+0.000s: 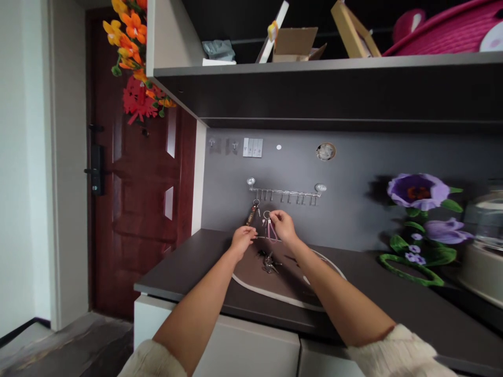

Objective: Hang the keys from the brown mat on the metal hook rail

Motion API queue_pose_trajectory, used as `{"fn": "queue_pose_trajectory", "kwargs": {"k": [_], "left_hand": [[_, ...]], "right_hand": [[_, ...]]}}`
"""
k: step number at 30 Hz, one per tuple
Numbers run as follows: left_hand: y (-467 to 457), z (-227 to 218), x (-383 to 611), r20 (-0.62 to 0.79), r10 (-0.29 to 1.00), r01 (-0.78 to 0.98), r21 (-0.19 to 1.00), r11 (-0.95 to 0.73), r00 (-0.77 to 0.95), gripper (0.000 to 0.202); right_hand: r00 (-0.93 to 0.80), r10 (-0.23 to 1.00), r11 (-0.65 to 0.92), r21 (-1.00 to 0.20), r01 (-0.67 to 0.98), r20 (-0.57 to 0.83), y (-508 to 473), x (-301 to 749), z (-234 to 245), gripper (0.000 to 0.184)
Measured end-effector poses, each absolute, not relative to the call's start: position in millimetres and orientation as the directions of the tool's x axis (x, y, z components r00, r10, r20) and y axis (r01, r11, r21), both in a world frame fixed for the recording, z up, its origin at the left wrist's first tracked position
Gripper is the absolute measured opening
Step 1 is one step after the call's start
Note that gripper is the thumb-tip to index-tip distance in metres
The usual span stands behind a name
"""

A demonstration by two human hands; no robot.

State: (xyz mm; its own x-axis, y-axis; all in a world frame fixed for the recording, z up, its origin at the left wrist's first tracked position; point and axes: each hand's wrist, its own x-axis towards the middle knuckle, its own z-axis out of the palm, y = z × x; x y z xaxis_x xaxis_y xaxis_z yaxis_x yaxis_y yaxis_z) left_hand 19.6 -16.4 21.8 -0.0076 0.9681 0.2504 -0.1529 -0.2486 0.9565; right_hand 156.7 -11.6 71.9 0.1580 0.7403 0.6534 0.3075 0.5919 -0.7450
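Note:
My right hand [283, 225] pinches a key ring [267, 215] with a pink strap [272, 233] and keys dangling from it, just below a metal hook rail [285, 192] on the wall. On the rail's left end hangs another key ring with a brown keychain [250, 215]. Close under that keychain is my left hand [242, 243], its fingers drawn together; whatever they hold is too small to make out. A further bunch of keys [269, 263] lies on the brown mat [291, 288] below my hands.
The dark counter [184, 262] runs under a long shelf [314, 94] that holds boxes and a frame. Purple artificial flowers [418, 192] and a clear-topped appliance [485, 246] stand at the right. A red-brown door [133, 209] is at the left.

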Motion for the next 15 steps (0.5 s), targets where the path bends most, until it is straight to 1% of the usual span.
{"fn": "queue_pose_trajectory", "kwargs": {"k": [4, 9, 15], "left_hand": [[-13.1, 19.7, 22.2, 0.3, 0.951, -0.04, 0.952, -0.303, -0.066, 0.012], [-3.3, 12.7, 23.6, 0.409, 0.909, 0.116, 0.91, -0.399, -0.077, 0.016], [6.2, 7.1, 24.6, 0.479, 0.874, 0.181, 0.869, -0.46, -0.079, 0.017]], "right_hand": [[0.242, 0.725, 0.588, -0.762, 0.271, 0.645, 10.7, 154.0, 87.9, 0.023], [0.341, 0.714, 0.534, -0.791, 0.299, 0.611, 35.0, 145.3, 104.3, 0.021], [0.418, 0.721, 0.411, -0.827, 0.385, 0.553, 47.4, 131.5, 116.1, 0.022]]}}
